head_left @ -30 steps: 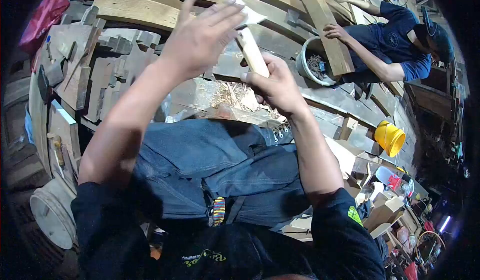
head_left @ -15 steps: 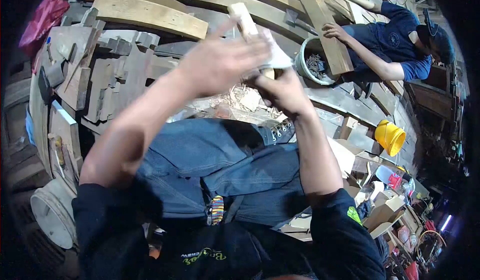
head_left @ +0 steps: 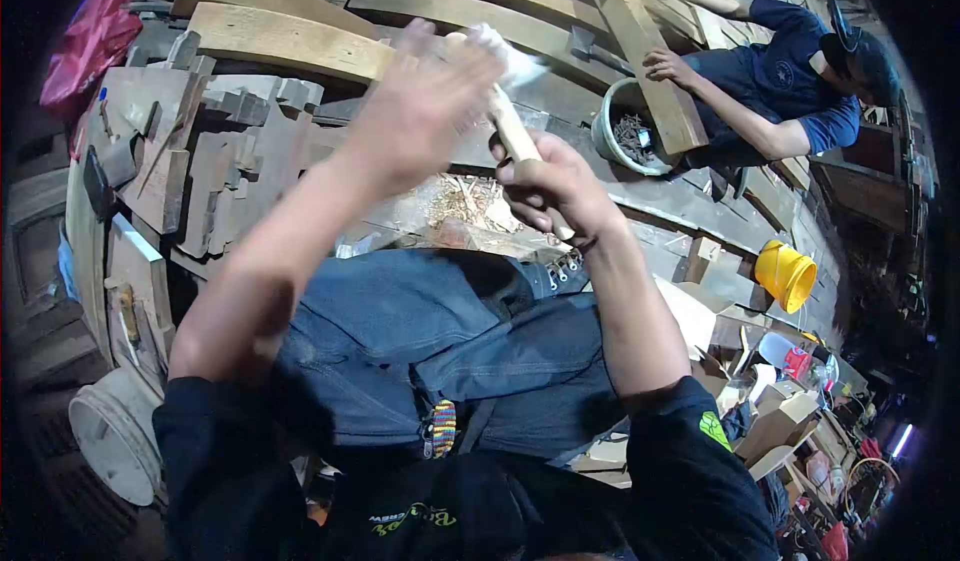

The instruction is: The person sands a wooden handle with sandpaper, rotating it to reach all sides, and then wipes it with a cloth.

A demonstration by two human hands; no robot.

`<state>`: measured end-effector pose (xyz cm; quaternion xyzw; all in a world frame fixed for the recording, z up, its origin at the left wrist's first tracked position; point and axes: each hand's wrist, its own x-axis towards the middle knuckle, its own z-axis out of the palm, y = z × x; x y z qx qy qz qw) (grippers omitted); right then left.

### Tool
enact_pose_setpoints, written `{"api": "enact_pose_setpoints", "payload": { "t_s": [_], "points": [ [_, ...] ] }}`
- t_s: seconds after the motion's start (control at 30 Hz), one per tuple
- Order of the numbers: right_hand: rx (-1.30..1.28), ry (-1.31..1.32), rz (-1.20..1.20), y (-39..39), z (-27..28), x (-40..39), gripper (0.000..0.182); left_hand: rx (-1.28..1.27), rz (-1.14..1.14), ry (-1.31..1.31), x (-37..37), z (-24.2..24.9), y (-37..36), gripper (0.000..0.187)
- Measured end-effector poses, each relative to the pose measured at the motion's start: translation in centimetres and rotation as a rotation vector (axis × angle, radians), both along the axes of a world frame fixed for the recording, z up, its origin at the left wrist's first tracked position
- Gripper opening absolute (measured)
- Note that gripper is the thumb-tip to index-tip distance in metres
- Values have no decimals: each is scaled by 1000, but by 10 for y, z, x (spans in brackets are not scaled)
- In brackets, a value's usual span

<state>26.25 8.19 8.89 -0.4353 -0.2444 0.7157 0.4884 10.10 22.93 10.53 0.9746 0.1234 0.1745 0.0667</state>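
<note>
A pale wooden stick [head_left: 516, 139], rounded like a tool handle, slants upward across the middle of the view. My right hand [head_left: 560, 183] is wrapped round its lower part, with the end poking out below the fist. Near the upper end, my left hand [head_left: 425, 111] is smeared by motion and presses a crumpled white sheet [head_left: 508, 59] against the wood. Whether the sheet is cloth or abrasive paper I cannot make out. Wood shavings [head_left: 470, 204] lie beneath my hands, beyond my knees.
Curved planks [head_left: 290, 41] lie across the back. To the right, a co-worker [head_left: 775, 86] holds a board [head_left: 650, 66] beside a bucket of metal pieces [head_left: 630, 136]. A yellow bucket [head_left: 785, 276] and a white bucket [head_left: 110, 431] stand at the sides. A hatchet [head_left: 600, 53] rests at the back.
My left hand and the white sheet have slid up the stick, away from my right hand, baring the wood between them. My right hand keeps its hold; the stick has tilted slightly.
</note>
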Motion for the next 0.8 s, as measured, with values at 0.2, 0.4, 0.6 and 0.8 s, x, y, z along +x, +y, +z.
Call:
{"api": "enact_pose_setpoints", "payload": {
  "t_s": [0.2,0.4,0.6,0.8],
  "points": [
    [20,275,-5,-1,7,3,24,79,32,-3,6,14,4,40],
    [-45,465,-88,-10,-8,8,19,-117,-216,-64,11,10,-31,38],
    [23,642,-10,-2,-1,3,19,-2,-35,-68,2,8,-3,39],
    [17,621,-5,-7,2,6,21,32,-31,-64,7,14,1,44]
  ]
}}
